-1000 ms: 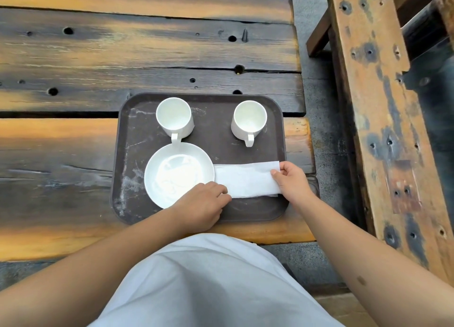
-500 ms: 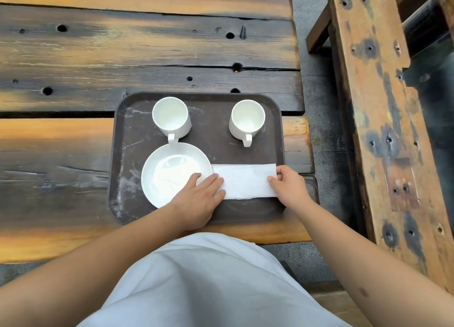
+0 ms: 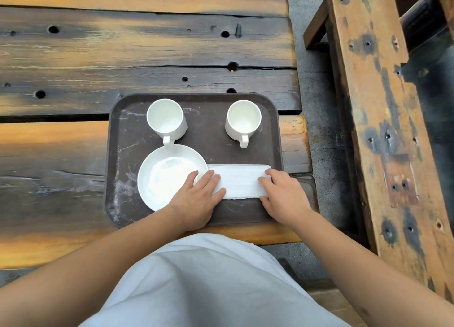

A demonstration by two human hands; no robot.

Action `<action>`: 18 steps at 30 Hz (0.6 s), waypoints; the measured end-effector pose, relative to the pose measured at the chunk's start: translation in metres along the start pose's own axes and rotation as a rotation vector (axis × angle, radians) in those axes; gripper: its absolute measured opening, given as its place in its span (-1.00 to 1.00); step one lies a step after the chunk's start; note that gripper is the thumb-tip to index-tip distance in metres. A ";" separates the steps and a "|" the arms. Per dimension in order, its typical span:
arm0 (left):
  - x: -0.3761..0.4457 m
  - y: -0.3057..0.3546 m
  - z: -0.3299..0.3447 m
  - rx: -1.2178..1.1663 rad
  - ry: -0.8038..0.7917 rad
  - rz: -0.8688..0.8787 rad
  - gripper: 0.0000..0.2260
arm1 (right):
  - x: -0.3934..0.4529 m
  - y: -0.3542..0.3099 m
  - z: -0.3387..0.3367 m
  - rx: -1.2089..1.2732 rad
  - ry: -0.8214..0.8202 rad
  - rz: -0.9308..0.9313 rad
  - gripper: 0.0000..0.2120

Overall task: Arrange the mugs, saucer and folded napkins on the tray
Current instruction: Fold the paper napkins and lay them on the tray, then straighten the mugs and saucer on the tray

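A weathered plank tabletop, streaked dark and orange and pitted with holes, carries a brown tray right in front of you, with a rough wooden beam off to your right.

Your left hand lies flat, fingers spread and pressed down on the left end of the folded napkin; its fingertips also overlap the near right rim of the saucer. Your right hand lies palm-down on the napkin's right end, fingers loosely extended, at the tray's right edge. Neither grip pinches anything; both simply press the paper flat.

The napkin stretches between your two grips as a white strip, lying on the tray floor with its left end touching the saucer's rim. The saucer sits just left of your left grip, empty and upright. Beyond that grip stands the left mug, its handle pointing toward you and touching the saucer's far rim. Beyond your right grip, apart from the napkin, stands the right mug, upright and empty, handle also toward you.

Your white garment fills the foreground.
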State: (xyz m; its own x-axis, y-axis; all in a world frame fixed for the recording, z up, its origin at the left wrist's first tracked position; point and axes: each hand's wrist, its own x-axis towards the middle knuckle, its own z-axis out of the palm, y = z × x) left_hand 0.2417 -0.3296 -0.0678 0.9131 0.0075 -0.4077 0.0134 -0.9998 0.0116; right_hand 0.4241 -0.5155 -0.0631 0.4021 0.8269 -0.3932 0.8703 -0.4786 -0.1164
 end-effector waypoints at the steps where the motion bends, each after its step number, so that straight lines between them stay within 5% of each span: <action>1: 0.001 0.001 -0.001 -0.001 0.003 -0.002 -0.51 | 0.000 0.000 0.001 -0.022 -0.004 -0.047 -0.57; 18: 0.002 0.003 -0.001 -0.021 0.018 0.000 -0.52 | -0.005 0.000 0.008 -0.074 -0.090 -0.104 -0.47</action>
State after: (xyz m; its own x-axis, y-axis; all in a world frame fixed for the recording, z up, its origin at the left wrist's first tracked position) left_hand 0.2445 -0.3321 -0.0675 0.9203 0.0085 -0.3911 0.0222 -0.9993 0.0307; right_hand 0.4202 -0.5224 -0.0680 0.2841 0.8394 -0.4633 0.9260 -0.3656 -0.0946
